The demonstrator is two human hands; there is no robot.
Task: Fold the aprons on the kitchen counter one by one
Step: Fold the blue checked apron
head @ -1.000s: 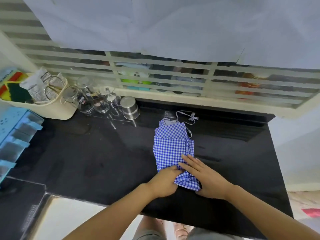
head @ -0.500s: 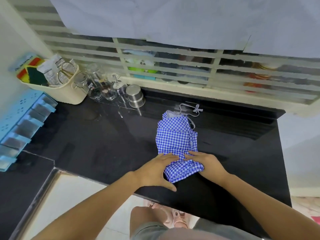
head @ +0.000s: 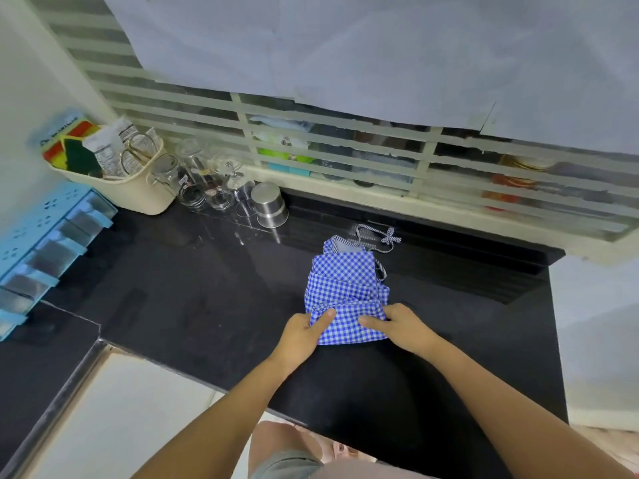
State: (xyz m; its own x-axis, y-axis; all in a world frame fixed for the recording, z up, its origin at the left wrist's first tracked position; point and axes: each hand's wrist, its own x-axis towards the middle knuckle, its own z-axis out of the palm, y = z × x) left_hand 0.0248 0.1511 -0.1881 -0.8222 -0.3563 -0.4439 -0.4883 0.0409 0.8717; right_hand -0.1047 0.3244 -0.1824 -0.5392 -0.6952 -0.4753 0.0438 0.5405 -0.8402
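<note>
Currently: a blue-and-white checked apron (head: pixel 345 281) lies on the black worktop (head: pixel 207 299), right of centre, narrowed into a long strip running away from the person. The bib end points at the window. Its striped neck strap (head: pixel 377 236), tied in a small bow, lies loose on the worktop just beyond the cloth. Several layers show as stepped cross-folds across the strip.

Hands: both are at the near end of the apron, close together but not touching. The left hand (head: pixel 302 335) pinches the near left corner, thumb lying on top of the cloth, other fingers hidden beneath or behind it. The right hand (head: pixel 404 326) grips the near right side, one finger stretched flat across the cloth toward the left thumb, remaining fingers curled at the edge. The near end of the cloth sits bunched between the two hands; cannot tell whether it clears the worktop.

Surroundings: an upturned steel cup (head: pixel 269 205) stands at the back of the worktop, just beside a cluster of clear glasses (head: pixel 204 190). Left of those is a cream basket (head: pixel 145 198) holding scissors (head: pixel 136 152), packets and a green sponge (head: pixel 77 157). A blue drawer unit (head: pixel 45 236) sits at the far left. Behind is a barred window (head: pixel 345 157), its upper part covered with pale paper sheets (head: pixel 345 46).
</note>
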